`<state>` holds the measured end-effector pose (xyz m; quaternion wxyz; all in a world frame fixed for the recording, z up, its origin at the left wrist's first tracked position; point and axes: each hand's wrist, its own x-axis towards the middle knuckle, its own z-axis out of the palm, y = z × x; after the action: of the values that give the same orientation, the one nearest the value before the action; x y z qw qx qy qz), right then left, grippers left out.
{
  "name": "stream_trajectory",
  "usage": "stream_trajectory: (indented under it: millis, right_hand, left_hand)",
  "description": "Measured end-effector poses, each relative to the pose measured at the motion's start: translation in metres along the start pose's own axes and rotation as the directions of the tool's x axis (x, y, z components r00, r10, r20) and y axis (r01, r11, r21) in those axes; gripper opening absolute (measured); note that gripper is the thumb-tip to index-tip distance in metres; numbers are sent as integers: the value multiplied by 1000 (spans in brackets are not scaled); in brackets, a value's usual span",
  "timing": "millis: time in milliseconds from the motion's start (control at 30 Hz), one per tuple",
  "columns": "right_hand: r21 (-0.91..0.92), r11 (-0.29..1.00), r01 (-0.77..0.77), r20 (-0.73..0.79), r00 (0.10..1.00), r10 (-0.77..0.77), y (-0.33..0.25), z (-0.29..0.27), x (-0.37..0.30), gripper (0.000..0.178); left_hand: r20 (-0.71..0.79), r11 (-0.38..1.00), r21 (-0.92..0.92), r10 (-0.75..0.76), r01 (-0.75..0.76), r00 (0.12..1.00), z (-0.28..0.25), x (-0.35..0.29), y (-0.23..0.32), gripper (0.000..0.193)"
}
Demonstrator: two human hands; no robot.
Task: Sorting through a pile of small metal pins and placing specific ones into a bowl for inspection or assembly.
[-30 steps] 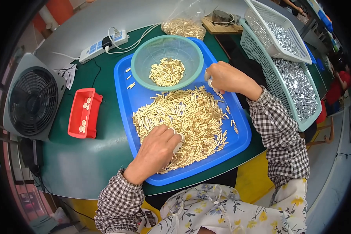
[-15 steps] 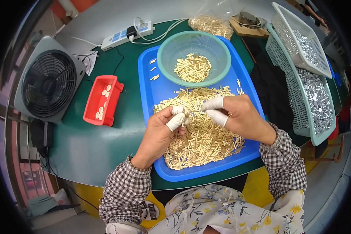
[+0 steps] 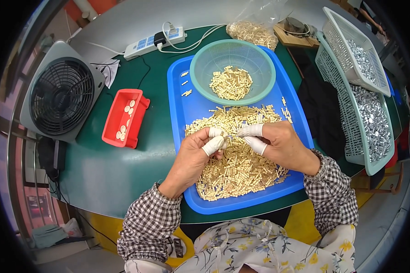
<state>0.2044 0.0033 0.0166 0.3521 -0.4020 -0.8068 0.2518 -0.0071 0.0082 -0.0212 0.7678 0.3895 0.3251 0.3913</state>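
With fingers (image 3: 213,146) of the left hand (image 3: 185,157) nearly closed, grips a small part (image 3: 230,136); with those of the right hand (image 3: 285,144) slightly parted at its right end, cannot tell if gripping too. Lies crosswise between both, about equally near, above the brass pile (image 3: 238,174) in the blue tray (image 3: 179,99).

This looks like a workshop for small parts. A blue tray (image 3: 180,102) at the centre of a green bench (image 3: 100,175) is heaped with loose gold-coloured pins (image 3: 241,170); toward one o'clock come a colander (image 3: 207,66) and, beyond it, a clear bag (image 3: 252,34), both holding more. Baskets (image 3: 336,98) of silver parts (image 3: 371,120) stand at two and three, a power strip (image 3: 146,44) lies at eleven, and a fan (image 3: 61,98) stands between nine and ten.
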Motion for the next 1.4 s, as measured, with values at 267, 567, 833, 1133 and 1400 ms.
stream_trajectory:
  millis: [267, 567, 833, 1133, 1400]
  right_hand:
    - [-80, 996, 51, 36, 998, -48, 1, -3, -2, 22]
    - [-230, 966, 118, 70, 992, -104, 3, 0, -6, 18]
    - [-14, 1000, -24, 182, 983, 26, 6, -3, -8, 19]
    - [222, 928, -300, 259, 936, 240, 1, -6, -5, 17]
    - [-41, 999, 7, 94, 996, -3, 8, 1, -10, 22]
  left_hand:
    - [-40, 998, 63, 1, 1, 999, 1, -1, 0, 15]
    - [-130, 977, 205, 88, -60, 988, 6, -3, 1, 14]
    - [-116, 961, 269, 103, -69, 988, 11, -4, 4, 14]
    - [-107, 980, 195, 63, -41, 992, 10, -5, 8, 14]
    - [-121, 981, 177, 102, -79, 987, 12, -4, 7, 16]
